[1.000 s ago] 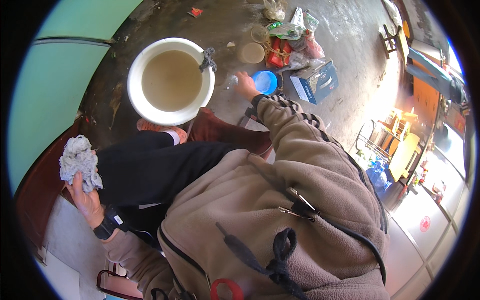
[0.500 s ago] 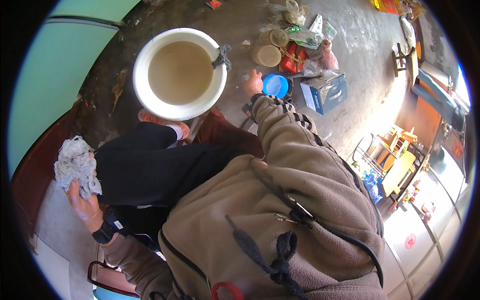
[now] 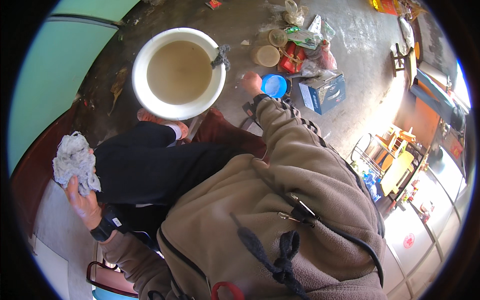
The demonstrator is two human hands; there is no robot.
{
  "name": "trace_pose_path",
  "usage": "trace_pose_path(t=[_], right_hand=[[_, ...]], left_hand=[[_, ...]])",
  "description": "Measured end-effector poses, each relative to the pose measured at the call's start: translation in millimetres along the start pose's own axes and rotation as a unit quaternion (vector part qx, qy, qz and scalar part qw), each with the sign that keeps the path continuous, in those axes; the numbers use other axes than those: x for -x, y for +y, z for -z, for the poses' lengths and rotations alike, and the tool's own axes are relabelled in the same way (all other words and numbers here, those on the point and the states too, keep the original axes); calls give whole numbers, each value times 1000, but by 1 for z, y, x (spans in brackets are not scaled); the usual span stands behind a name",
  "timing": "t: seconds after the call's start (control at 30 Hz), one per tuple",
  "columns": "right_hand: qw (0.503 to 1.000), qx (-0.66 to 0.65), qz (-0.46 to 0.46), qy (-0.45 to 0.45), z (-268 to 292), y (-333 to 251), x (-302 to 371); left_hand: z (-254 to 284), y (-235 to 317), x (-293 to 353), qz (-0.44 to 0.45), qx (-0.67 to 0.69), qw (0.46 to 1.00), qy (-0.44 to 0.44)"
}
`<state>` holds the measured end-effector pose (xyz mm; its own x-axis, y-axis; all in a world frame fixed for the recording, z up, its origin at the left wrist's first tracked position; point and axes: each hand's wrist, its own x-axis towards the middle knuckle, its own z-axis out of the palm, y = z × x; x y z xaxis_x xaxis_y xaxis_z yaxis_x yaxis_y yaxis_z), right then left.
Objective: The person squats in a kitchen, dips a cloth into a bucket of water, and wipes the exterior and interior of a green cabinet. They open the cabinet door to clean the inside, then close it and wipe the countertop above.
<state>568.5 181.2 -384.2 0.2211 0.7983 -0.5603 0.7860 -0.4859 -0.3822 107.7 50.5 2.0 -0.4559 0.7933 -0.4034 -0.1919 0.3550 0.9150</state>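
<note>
Here, in the head view, the left hand (image 3: 85,204) curls its fingers round a grey cloth (image 3: 75,164) beside dark trousers (image 3: 150,162); probably soft, light, best gripped mid-bunch. The right hand (image 3: 252,83), by a blue tub (image 3: 274,86): fingers unclear, cannot tell.

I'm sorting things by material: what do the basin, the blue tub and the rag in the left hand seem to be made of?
Basin: probably plastic, smooth, judging by its thick, even white rim; enamel isn't ruled out. Blue tub: likely plastic, with bright, uniform colour; too small to judge its gloss. Rag: soft, matt fabric, from its crumpled folds and loose threads; fibre unclear.
</note>
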Motion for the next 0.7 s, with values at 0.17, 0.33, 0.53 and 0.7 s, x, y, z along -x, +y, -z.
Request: trace_pose_path(t=[0.17,0.33,0.53,0.7], right_hand=[[989,-138,8,-51,52,12,11],[998,34,47,35,108,53,20],[998,40,42,20,101,56,24],[984,3,146,-98,49,21,11]], left_hand=[[-1,0,-1,-1,-1,1000,5],[0,-3,-1,2,0,1000,27],[2,-2,-2,-1,-4,1000,-1],[2,-1,-1,-4,-5,1000,0]])
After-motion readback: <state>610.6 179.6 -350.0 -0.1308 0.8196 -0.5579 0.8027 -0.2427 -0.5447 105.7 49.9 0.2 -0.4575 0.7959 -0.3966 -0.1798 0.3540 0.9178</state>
